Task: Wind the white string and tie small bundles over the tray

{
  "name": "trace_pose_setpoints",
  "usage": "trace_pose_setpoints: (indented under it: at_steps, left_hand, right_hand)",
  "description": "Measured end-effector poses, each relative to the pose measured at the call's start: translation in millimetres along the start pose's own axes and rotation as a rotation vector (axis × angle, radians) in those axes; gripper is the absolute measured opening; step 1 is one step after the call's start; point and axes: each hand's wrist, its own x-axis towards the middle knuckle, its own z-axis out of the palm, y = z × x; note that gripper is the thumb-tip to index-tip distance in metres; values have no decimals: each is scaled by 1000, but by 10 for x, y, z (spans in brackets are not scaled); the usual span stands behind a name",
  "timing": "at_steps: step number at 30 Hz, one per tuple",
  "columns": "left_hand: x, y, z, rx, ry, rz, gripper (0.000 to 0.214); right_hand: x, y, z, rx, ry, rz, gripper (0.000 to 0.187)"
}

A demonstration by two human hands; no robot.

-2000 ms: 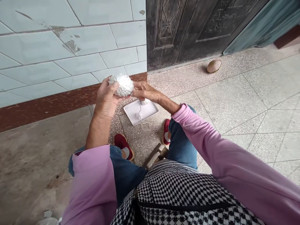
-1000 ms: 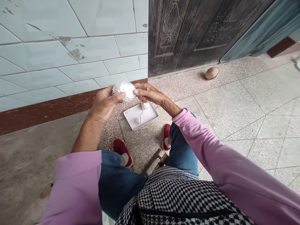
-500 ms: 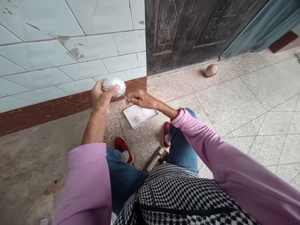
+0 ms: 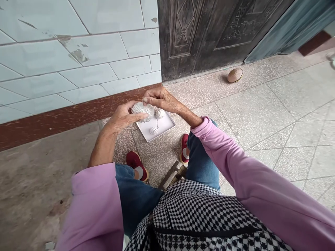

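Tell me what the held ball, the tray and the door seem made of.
Ball: probably yarn, matte white, from its many fine strands.
Tray: perhaps plastic or coated card; smooth, pale, with a thin raised rim.
Door: wood or metal, I can't tell; dark, worn-looking, with patterned panels.

A rounded ball of white yarn (image 4: pixel 141 111), its strands fanning out from the middle, rests in the left hand (image 4: pixel 123 116), its far side by the right hand (image 4: pixel 162 100).

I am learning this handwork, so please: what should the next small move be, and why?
Perhaps steady the white yarn bundle with the left hand, which holds it, because the right hand has its fingertips at the bundle's upper edge.
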Motion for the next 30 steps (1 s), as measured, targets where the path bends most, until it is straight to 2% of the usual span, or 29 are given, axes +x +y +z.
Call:
trace_pose_setpoints:
  at_steps: [3, 6, 10, 14, 19, 23, 26, 28, 30]
  left_hand:
    - [-26, 51, 28, 2, -87, -38, 70]
    - [-47, 86, 57, -142, -150, -32, 68]
    - [-18, 88, 78, -330, -108, -13, 83]
    - [43, 126, 136, -383, -45, -7, 89]
    - [75, 247, 237, -427, 10, 65, 82]
    - [99, 278, 237, -483, 75, 60, 77]
    - [124, 240, 188, -504, 123, 55, 92]
    - [137, 191, 142, -488, 157, 67, 104]
    - [143, 133, 92, -474, 193, 83, 107]
  right_hand:
    - [15, -25, 28, -40, 5, 59, 62]
    - [59, -41, 38, -18, 61, 138, 62]
    - [133, -22, 30, 49, 164, 182, 60]
    - [172, 98, 30, 106, 197, 213, 59]
    - [131, 256, 54, 106, 177, 214, 53]
    - [63, 212, 50, 8, 159, 233, 54]
    - [36, 101, 59, -60, 112, 266, 52]
    - [29, 24, 88, -108, 50, 274, 46]
    - [19, -39, 136, -144, -30, 269, 37]
